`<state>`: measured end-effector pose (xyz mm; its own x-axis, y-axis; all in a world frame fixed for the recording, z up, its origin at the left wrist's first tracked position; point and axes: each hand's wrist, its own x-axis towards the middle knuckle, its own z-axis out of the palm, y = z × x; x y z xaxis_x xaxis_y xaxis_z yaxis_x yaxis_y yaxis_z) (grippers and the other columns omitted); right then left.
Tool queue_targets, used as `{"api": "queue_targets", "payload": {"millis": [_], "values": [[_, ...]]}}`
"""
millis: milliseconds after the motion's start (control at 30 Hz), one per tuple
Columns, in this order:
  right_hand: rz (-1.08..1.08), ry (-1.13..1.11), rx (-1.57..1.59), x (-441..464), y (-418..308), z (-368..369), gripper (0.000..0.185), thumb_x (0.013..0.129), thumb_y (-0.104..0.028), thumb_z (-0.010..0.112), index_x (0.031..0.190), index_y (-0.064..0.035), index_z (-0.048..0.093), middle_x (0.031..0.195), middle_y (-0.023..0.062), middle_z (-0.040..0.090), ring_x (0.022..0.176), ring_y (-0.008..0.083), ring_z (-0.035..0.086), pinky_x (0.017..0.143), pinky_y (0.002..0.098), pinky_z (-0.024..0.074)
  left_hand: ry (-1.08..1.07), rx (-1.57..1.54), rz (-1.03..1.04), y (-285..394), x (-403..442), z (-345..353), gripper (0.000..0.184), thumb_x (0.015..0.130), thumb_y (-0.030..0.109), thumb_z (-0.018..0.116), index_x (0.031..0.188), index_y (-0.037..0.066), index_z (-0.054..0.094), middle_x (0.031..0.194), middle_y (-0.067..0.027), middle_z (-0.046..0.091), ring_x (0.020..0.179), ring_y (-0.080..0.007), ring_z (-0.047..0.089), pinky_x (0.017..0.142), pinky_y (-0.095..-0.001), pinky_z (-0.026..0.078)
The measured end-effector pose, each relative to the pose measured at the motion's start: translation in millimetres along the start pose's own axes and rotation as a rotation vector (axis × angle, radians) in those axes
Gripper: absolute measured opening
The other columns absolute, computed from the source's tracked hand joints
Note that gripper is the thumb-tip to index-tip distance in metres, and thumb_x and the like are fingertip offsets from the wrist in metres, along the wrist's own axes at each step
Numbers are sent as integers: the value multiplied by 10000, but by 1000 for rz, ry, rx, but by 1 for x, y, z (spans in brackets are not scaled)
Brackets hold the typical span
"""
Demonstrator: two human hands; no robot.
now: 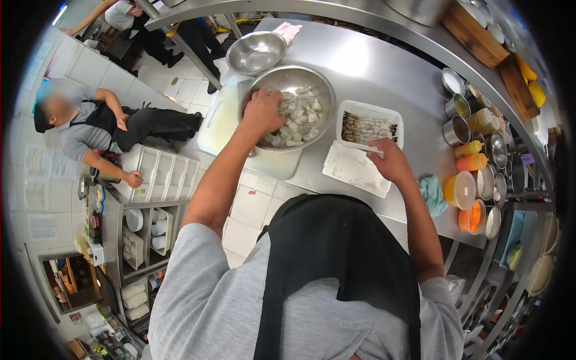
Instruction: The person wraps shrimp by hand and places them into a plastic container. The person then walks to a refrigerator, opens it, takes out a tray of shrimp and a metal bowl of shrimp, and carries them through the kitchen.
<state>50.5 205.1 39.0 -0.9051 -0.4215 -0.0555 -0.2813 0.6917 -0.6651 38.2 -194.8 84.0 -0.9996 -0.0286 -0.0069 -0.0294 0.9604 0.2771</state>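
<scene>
Inside a large metal bowl at the centre, my left hand reaches down at the left side, its fingers curled against pale, raw-looking pieces. What those fingers hold, if anything, is hidden. My right hand pinches the near edge of a white plastic basket, at its lower right. Rows of shrimp-like pieces lie in the basket. Just below it sits a white tray or lid. The bowl rests partly over a pale cutting board.
A smaller metal bowl and a pink cloth are behind. To the right, a teal cloth lies near sauce containers and metal pots. A person in a cap stands at the left beside a drawer unit.
</scene>
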Motion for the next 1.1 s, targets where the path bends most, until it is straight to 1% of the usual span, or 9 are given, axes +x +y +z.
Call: {"api": "queue_targets", "payload": {"millis": [200,400,500,600,800,933,967,1067,1100], "values": [[19,-35,-11,-5,5,2,345,935,-224,763,1221,-32,752,1233,206,702,1153,398,672,1018,446,536,16,150,12,-5,7,9,437,786,248,785,1161,27,749,1314,-238,640,1243,-421,610,1067,-497,529],[25,-31,4,-13,8,1,344,935,-231,757,1221,-40,754,1208,198,708,1120,394,686,995,452,544,241,-493,-73,-14,5,-3,438,806,247,793,1142,-18,695,971,-157,740,922,-327,715,889,-404,560],[45,-50,-4,-14,9,-1,344,937,-240,753,1221,-47,756,1207,191,709,1090,386,694,977,448,552,193,-718,47,-35,19,4,398,837,203,812,1149,-12,691,962,-109,730,863,-220,685,805,-337,540],[40,-64,-2,-15,10,-1,349,939,-247,749,1228,-51,754,1207,185,710,1065,367,701,956,441,559,-96,-935,-112,-38,16,-12,355,872,136,810,1176,-10,701,969,-79,726,829,-134,638,768,-288,520],[44,-61,66,-18,2,-7,357,942,-249,745,1245,-60,750,1201,175,714,1022,311,715,923,428,570,-78,-1007,-200,-27,5,-38,270,937,112,773,1175,3,707,982,-40,743,836,-124,675,738,-265,511],[36,-57,131,-17,-12,-12,364,944,-254,745,1254,-62,750,1200,173,715,998,299,719,918,416,571,-129,-456,-148,-25,11,-31,313,906,223,823,1094,-13,738,982,-100,784,897,-192,742,783,-340,574],[40,-50,147,-16,-14,-12,367,944,-255,746,1256,-62,750,1200,172,716,992,298,719,917,413,571,-127,-393,-116,-38,11,-15,525,794,439,871,1075,8,771,1007,-194,787,939,-321,766,863,-426,589],[37,-44,133,-18,-14,-10,368,946,-252,742,1254,-53,750,1200,171,718,989,298,724,916,414,572,-236,-116,-165,13,-12,-37,491,765,457,905,986,35,787,948,-166,790,886,-298,762,822,-405,586],[57,-56,134,-21,-12,-9,367,945,-252,742,1253,-53,750,1200,170,720,985,299,726,916,414,572,-142,-71,-91,15,-20,-28,488,735,466,895,914,26,785,904,-184,775,865,-332,754,824,-415,589]]}}
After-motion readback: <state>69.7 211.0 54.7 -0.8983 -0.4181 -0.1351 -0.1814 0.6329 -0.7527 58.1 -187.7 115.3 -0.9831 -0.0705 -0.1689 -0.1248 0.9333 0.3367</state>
